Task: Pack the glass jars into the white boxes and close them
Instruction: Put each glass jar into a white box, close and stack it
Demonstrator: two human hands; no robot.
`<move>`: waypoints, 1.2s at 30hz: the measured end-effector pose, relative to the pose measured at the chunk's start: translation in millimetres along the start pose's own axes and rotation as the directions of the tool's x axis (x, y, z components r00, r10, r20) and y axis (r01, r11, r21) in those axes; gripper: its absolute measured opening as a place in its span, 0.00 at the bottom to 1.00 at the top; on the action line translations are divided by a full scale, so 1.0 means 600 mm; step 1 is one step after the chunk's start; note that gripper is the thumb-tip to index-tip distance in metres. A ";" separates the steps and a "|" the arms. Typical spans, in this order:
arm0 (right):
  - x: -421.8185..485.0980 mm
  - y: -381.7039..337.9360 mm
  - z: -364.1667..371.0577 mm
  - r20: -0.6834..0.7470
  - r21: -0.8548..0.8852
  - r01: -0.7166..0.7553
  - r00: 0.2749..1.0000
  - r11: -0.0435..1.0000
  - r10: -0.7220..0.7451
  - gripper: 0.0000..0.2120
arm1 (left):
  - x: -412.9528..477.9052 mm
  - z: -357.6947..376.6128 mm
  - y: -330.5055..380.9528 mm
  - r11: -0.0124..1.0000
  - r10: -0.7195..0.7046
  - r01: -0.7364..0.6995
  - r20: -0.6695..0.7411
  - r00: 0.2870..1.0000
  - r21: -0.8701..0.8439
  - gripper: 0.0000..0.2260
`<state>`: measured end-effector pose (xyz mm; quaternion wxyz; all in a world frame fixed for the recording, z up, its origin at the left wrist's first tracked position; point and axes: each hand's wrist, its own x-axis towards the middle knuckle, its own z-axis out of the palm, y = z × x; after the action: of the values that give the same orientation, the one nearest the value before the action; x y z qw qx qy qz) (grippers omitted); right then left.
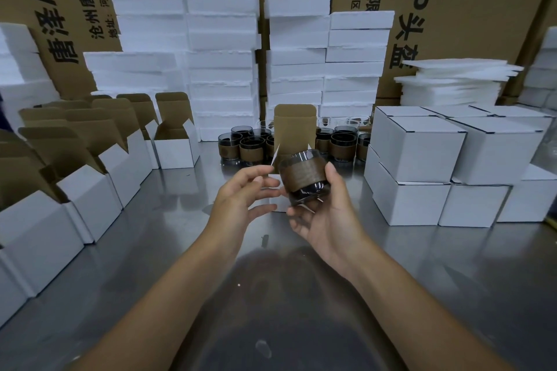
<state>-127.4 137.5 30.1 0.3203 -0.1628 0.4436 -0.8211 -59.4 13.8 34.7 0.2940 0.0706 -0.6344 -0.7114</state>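
Two bare forearms reached forward over a shiny grey metal table (144, 250), hands meeting above its middle. The right hand (327, 220), palm turned up and inward, gripped a dark smoked-glass jar with a brown wood-grain band (303, 178); the thumb pressed its right side while the fingers curled beneath its base, holding it tilted and clear of the table. The left hand (241, 196) hovered just beside the jar's left side, fingers loosely spread and holding nothing; whether their tips touched the glass could not be told. Directly behind the jar stood an open white cardboard box with a brown inner lid raised upright (294, 129), mostly hidden by the hands. More banded dark jars (251, 144) clustered at the table's back. Rows of open white boxes (90, 190) lined the left, and closed white boxes (422, 153) were stacked on the right. Tall piles of white foam slabs (223, 39) and large brown printed cartons (470, 9) rose behind.
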 end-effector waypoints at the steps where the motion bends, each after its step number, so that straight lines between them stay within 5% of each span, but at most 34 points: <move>1: 0.000 0.001 -0.001 0.000 -0.020 0.003 1.000 1.000 -0.003 0.25 | 0.000 0.000 0.000 1.000 0.002 -0.002 0.001 1.000 0.007 0.10; 12: 0.005 0.017 -0.005 -0.128 -0.301 0.198 0.961 0.933 -0.246 0.16 | -0.002 0.006 -0.001 0.990 -0.014 0.022 -0.061 0.998 0.139 0.07; 18: -0.001 0.028 -0.009 0.003 -0.710 0.385 0.839 0.590 -0.544 0.30 | -0.011 0.011 -0.001 0.986 -0.068 0.065 0.015 0.998 0.154 0.13; 23: -0.004 0.033 -0.012 0.098 -0.815 0.424 0.773 0.396 -0.626 0.36 | -0.021 0.014 -0.001 0.978 -0.032 0.013 0.085 0.996 0.207 0.26; 36: -0.004 0.032 -0.014 0.147 -0.800 0.439 0.805 0.410 -0.575 0.36 | -0.012 0.012 -0.015 0.967 -0.008 -0.023 0.120 0.993 0.252 0.26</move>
<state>-123.0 136.7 9.3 -0.0876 -0.3530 0.7159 -0.5960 -60.1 23.8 25.8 0.2467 0.0623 -0.7368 -0.6263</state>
